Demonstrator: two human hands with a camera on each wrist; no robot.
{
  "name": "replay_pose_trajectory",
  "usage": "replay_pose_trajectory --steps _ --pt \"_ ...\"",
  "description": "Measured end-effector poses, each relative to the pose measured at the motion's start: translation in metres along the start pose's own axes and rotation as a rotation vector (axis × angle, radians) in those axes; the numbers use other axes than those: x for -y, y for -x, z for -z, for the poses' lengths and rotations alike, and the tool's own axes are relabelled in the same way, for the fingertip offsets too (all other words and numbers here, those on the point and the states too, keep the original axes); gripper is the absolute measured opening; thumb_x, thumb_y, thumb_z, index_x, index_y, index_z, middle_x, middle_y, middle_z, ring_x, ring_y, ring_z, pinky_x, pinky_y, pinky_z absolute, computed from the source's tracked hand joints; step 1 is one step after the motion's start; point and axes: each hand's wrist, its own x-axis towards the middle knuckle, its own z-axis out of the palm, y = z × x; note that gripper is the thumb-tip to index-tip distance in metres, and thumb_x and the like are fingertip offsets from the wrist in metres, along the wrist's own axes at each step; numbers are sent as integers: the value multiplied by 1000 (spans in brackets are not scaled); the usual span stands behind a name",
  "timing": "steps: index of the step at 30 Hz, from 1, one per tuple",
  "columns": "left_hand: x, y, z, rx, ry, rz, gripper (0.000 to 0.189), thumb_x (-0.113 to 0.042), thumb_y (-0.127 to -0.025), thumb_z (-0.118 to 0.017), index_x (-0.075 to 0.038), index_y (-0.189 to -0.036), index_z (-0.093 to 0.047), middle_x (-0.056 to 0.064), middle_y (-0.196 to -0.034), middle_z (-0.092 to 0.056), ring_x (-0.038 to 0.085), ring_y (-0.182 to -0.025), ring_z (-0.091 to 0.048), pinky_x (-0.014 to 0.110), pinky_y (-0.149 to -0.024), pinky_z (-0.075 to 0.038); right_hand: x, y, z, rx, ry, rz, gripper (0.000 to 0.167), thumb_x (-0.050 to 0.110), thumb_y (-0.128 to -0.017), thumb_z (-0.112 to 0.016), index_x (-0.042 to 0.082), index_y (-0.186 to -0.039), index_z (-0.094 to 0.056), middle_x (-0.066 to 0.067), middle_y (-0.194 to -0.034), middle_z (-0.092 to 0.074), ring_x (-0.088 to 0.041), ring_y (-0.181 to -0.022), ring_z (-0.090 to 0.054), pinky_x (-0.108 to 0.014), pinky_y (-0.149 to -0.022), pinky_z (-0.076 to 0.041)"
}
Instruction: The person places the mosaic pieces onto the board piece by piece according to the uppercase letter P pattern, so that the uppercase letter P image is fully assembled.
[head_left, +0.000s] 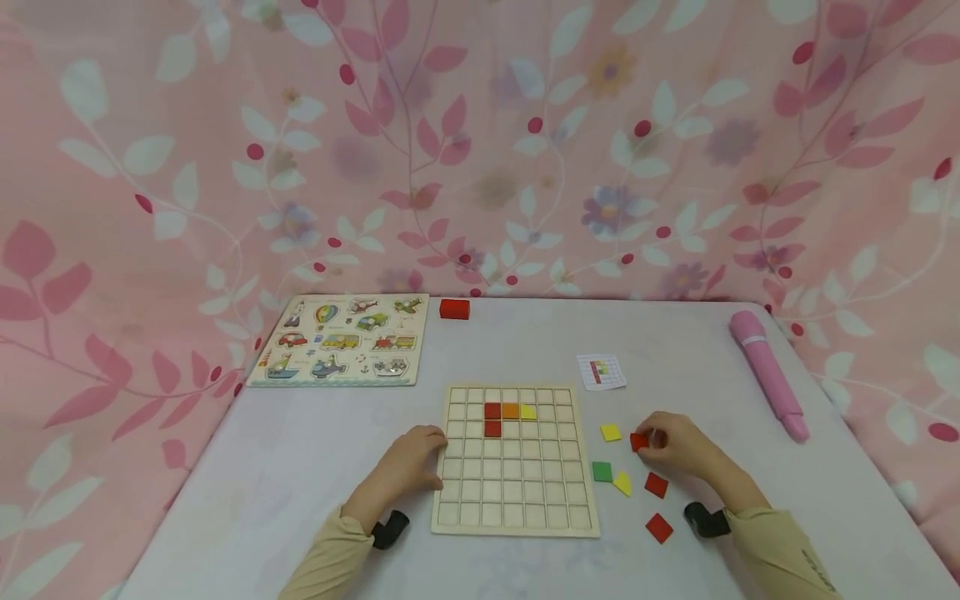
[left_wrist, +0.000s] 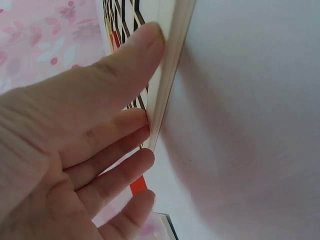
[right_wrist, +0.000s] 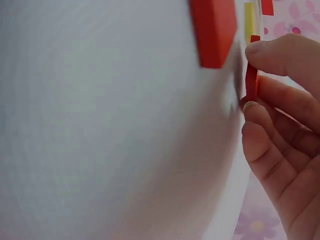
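A wooden grid board (head_left: 534, 529) lies on the table with two red tiles (head_left: 492, 428), one orange tile (head_left: 511, 411) and a yellow tile with a slanted side (head_left: 528, 412) in its upper cells. Along the board's left edge rests my left hand (head_left: 405, 462), thumb and loosely extended fingers touching the rim. My right hand (head_left: 678, 443) pinches a red square tile (right_wrist: 252, 82) between thumb and fingertips, close over the table right of the board. Around it lie a yellow square (head_left: 611, 432), a green square (head_left: 602, 472), a cut yellow tile (head_left: 622, 483) and two red squares (head_left: 656, 485).
A small pattern card (head_left: 602, 372) lies beyond the board's right corner. At the back left is a vehicle picture puzzle (head_left: 341, 342), with a red block (head_left: 454, 309) beside it. A pink microphone-shaped object (head_left: 769, 375) lies far right. Floral cloth (head_left: 480, 150) hangs behind the table.
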Motion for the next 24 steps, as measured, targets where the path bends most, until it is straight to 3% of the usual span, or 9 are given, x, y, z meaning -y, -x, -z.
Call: replay_pose_trajectory --steps 3,10,24 --pt "-2 1 1 0 17 -10 48 -9 -55 -83 4 -96 -61 13 -102 -56 31 -99 -50 41 -85 -40 -1 -1 1 -16 4 -4 21 10 -73 -72 5 -91 -63 4 -73 -49 -13 -65 -45 -23 -55 -44" --pt "-5 2 1 3 20 10 46 -8 -55 -82 4 -95 -61 12 -101 -56 29 -97 -51 39 -85 -41 3 -5 1 -71 4 101 22 9 -71 -73 5 -91 -64 5 -72 -50 -11 -63 -45 -21 -53 -43" --pt "-11 0 3 1 46 25 40 -2 -52 -82 5 -86 -62 11 -91 -58 28 -87 -54 39 -79 -43 38 -16 5 -50 -20 231 20 6 -72 -72 5 -89 -62 5 -74 -49 -12 -64 -45 -20 -53 -43"
